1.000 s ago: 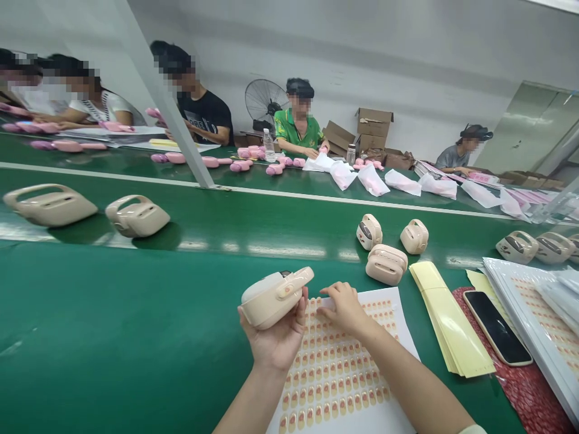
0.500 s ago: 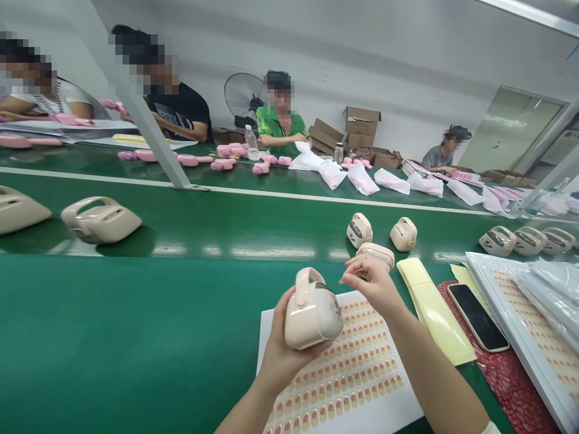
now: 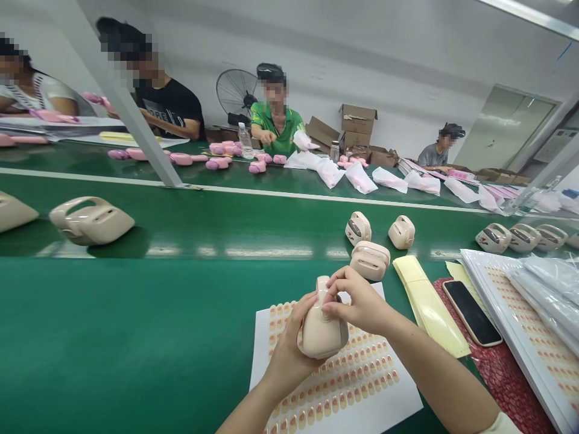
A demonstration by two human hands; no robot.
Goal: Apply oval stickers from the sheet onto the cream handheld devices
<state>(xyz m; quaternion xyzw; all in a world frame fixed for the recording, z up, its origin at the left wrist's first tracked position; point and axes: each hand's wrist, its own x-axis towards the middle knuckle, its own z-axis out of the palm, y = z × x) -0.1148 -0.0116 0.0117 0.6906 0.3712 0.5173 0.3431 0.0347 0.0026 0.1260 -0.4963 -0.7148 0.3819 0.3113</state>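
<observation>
A small cream device with a loop handle (image 3: 322,330) is tilted up above the sticker sheet. My left hand (image 3: 289,346) wraps round it from the left and underneath. Bent over its upper right side is my right hand (image 3: 357,301), with fingertips pinched together against the shell at the foot of the handle. Whatever those fingertips may hold is too small to make out. Beneath both hands lies a white sheet of oval stickers (image 3: 357,386), in rows of beige and orange.
More cream devices (image 3: 370,260) stand just beyond the sheet and along the green bench (image 3: 136,337). To the right lie yellow paper strips (image 3: 429,304), a phone (image 3: 473,313) and bagged sticker sheets (image 3: 511,301). Co-workers (image 3: 275,120) sit across, behind pink items (image 3: 219,163).
My right hand has moved left and down from beside the device onto its handle area. The device has turned in my left hand. Across the bench, a co-worker has raised a white bag.
</observation>
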